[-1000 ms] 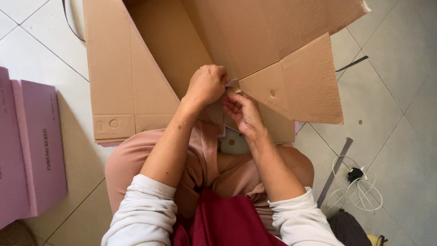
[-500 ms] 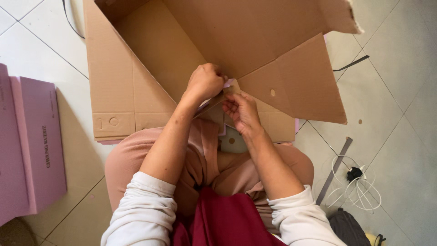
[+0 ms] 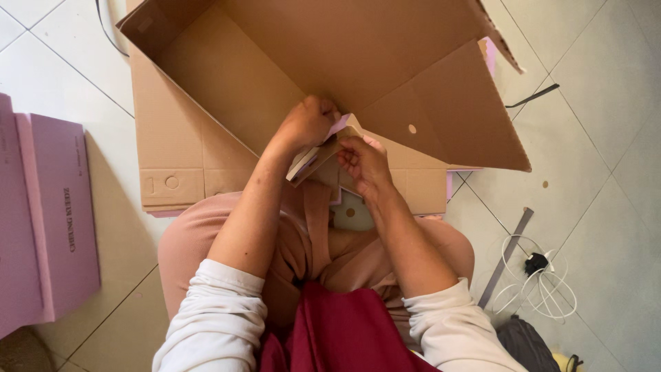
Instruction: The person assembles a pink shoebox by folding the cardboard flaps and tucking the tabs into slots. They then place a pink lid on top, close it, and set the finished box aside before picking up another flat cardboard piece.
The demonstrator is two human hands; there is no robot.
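Gripping cardboard box (image 3: 385,62) flap edge: L hand (image 3: 310,124) fisted, R hand (image 3: 361,162) pinching; bare tile around.

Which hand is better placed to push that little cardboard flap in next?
Probably the right hand: its fingertips already pinch the small cardboard flap at the edge. The left hand is fisted higher up, bracing the big cardboard box wall.

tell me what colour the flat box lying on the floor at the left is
Pink, a flat box with a dark marking along its side; the head view shows it best, on the white tiled floor.
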